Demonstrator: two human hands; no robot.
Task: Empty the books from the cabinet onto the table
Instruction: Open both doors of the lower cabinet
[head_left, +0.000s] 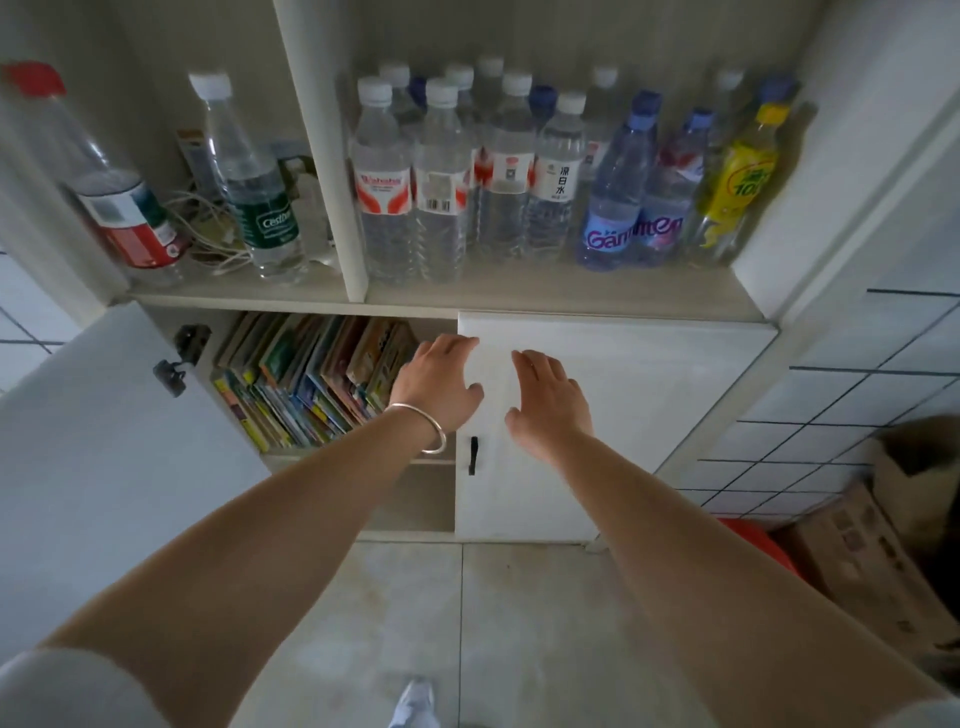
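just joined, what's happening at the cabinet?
A person reaches both arms toward a low cabinet. Its left door is swung open on a row of upright books; the right door is shut. The left hand, a bangle on its wrist, is at the books' right end; the right hand is in front of the shut door. Neither holds anything yet. Water bottles fill the shelf above.

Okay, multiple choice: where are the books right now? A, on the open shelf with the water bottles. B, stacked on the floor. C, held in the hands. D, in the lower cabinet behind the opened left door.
D: the books stand leaning in the lower compartment beside the opened left door, while the left hand and right hand hold nothing.
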